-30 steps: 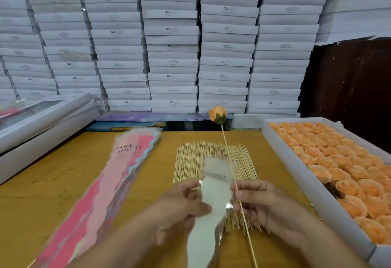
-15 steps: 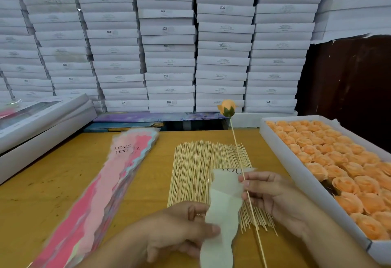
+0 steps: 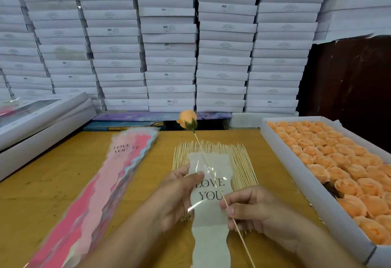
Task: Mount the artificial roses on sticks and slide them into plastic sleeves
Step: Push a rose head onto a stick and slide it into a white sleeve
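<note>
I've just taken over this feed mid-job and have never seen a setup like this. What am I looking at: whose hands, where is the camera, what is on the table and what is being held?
There is no machine here: a person works with two bare hands, and the single picture comes from a wide-angle camera worn on their head, looking forward and down.

The left hand pinches a pale plastic sleeve printed LOVE YOU. The right hand pinches a thin stick with an orange rose mounted on its top; the stick lies across the front of the sleeve, and I cannot tell whether it has gone in.

On the wooden table lie a spread of bare sticks under the hands, a stack of pink sleeves on the left, and a white tray of orange roses on the right. White boxes are stacked high behind.
</note>
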